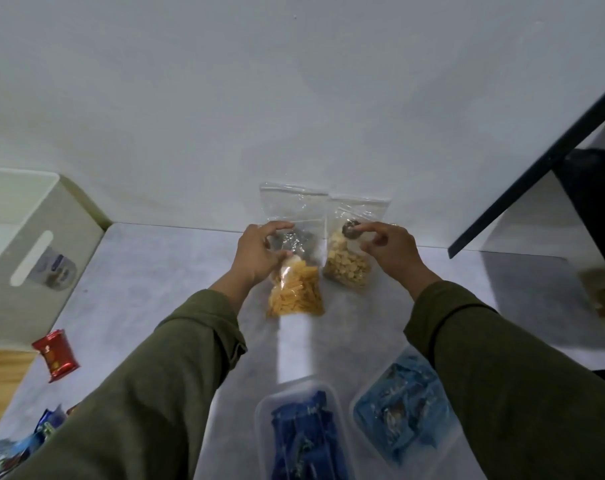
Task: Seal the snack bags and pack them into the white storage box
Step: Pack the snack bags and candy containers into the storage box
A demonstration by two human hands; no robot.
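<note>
Two clear zip bags lean against the back wall at the table's far edge. The left bag (295, 292) holds orange-yellow sticks and some dark pieces; my left hand (259, 252) pinches it at mid-height. The right bag (347, 268) holds pale round snacks with a dark piece on top; my right hand (385, 247) grips its upper middle. Both bag tops stand up above my fingers; whether they are sealed I cannot tell. The white storage box (34, 237) with a slot handle stands at the far left, something packaged visible through the slot.
Two clear tubs sit near me: one with dark blue packets (304, 434), one with light blue packets (401, 407). A red snack packet (55, 355) lies at left, more packets (20, 441) at the bottom-left corner. A dark-edged white shelf (536, 168) overhangs the right.
</note>
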